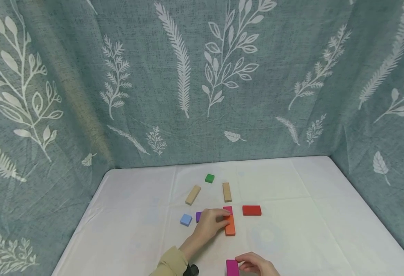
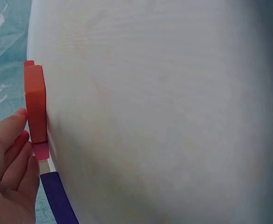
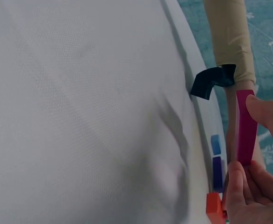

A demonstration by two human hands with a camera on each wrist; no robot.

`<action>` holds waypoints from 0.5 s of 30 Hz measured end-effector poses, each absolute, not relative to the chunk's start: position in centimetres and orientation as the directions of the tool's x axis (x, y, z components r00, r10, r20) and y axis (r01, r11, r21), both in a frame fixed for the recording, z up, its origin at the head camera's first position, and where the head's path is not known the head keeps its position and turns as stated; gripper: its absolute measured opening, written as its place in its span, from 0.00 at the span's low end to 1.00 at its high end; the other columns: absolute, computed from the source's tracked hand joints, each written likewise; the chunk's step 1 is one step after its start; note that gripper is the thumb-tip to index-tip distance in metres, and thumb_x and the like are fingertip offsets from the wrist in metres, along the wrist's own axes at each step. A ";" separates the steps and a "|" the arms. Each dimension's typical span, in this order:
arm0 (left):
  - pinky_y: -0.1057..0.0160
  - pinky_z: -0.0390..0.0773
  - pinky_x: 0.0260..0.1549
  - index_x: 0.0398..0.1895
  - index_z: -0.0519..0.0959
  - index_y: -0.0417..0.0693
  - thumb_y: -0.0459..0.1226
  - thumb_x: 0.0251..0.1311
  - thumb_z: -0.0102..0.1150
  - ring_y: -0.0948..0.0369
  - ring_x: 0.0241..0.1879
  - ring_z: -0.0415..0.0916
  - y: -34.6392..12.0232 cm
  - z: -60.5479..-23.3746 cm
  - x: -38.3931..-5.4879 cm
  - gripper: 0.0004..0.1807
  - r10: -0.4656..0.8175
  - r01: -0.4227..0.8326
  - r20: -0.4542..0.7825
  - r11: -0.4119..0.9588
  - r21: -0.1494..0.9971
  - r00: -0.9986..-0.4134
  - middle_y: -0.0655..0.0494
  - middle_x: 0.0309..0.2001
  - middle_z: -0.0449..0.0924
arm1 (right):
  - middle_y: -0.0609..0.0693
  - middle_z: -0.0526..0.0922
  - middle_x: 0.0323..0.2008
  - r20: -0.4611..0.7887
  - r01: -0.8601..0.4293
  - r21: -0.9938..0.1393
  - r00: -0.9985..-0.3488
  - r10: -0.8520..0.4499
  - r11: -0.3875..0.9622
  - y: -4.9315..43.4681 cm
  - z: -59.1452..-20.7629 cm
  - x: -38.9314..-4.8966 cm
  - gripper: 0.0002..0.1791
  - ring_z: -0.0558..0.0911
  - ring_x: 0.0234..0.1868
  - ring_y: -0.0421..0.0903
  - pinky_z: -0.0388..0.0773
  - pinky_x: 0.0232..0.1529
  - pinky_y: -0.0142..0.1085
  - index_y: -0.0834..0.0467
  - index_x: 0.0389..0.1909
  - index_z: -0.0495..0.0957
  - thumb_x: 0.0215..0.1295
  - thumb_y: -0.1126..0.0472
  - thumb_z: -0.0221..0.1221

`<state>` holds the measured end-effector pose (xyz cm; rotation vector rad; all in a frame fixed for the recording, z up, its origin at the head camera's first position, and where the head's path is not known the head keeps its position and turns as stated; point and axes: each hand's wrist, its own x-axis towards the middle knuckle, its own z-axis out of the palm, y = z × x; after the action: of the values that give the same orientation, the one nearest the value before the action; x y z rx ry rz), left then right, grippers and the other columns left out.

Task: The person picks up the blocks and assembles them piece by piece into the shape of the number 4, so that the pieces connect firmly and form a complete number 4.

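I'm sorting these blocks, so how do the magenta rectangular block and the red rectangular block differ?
The magenta rectangular block is pinched in the right hand; the red rectangular block lies untouched on the white tablecloth. The magenta one is purplish pink, the red one plain red. Both are elongated.

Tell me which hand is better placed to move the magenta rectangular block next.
Probably the right hand: it pinches the magenta rectangular block, while the left hand is beside the orange rectangular block.
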<state>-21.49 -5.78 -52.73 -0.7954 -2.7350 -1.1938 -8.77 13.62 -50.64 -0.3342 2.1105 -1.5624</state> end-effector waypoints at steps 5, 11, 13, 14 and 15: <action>0.62 0.80 0.50 0.39 0.86 0.46 0.34 0.51 0.68 0.60 0.46 0.83 -5.7 -52.7 -21.7 0.11 0.436 0.483 0.252 0.579 0.657 -0.864 0.55 0.40 0.87 | 0.55 0.78 0.50 -0.233 0.079 -0.943 -0.848 -0.476 0.322 13.8 -50.3 -9.2 0.34 0.77 0.41 0.36 0.79 0.50 0.29 0.68 0.58 0.69 0.56 0.53 0.67; 0.63 0.80 0.50 0.37 0.87 0.47 0.34 0.52 0.67 0.61 0.46 0.83 -5.6 -52.5 -21.7 0.08 0.457 0.495 0.236 0.610 0.619 -0.858 0.58 0.41 0.87 | 0.61 0.76 0.51 -0.164 -0.005 -0.951 -0.841 -0.515 0.310 14.4 -50.0 -9.9 0.33 0.77 0.43 0.30 0.80 0.51 0.32 0.71 0.58 0.68 0.57 0.55 0.66; 0.63 0.80 0.50 0.37 0.87 0.48 0.34 0.53 0.67 0.62 0.46 0.83 -5.5 -52.4 -21.6 0.08 0.459 0.487 0.219 0.620 0.616 -0.861 0.58 0.41 0.87 | 0.63 0.76 0.52 -0.155 -0.007 -0.955 -0.840 -0.520 0.296 14.6 -50.0 -10.1 0.33 0.76 0.43 0.29 0.80 0.51 0.34 0.72 0.58 0.68 0.58 0.56 0.66; 0.63 0.80 0.50 0.37 0.87 0.48 0.35 0.53 0.66 0.62 0.47 0.83 -5.5 -52.4 -21.6 0.08 0.459 0.483 0.212 0.623 0.616 -0.863 0.58 0.42 0.87 | 0.63 0.75 0.52 -0.154 -0.006 -0.956 -0.842 -0.518 0.293 14.6 -49.9 -10.2 0.33 0.76 0.43 0.29 0.80 0.51 0.34 0.72 0.58 0.68 0.58 0.56 0.66; 0.63 0.80 0.50 0.37 0.87 0.48 0.35 0.53 0.66 0.62 0.47 0.83 -5.5 -52.3 -21.6 0.08 0.458 0.477 0.205 0.626 0.617 -0.865 0.58 0.42 0.86 | 0.64 0.75 0.52 -0.154 -0.004 -0.956 -0.842 -0.517 0.292 14.7 -49.9 -10.3 0.34 0.77 0.43 0.30 0.80 0.51 0.37 0.73 0.58 0.67 0.57 0.56 0.66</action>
<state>-21.58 -5.46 -52.30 -0.8076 -2.8075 -1.0776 -10.32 14.68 -49.89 -0.4662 2.1291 -1.5739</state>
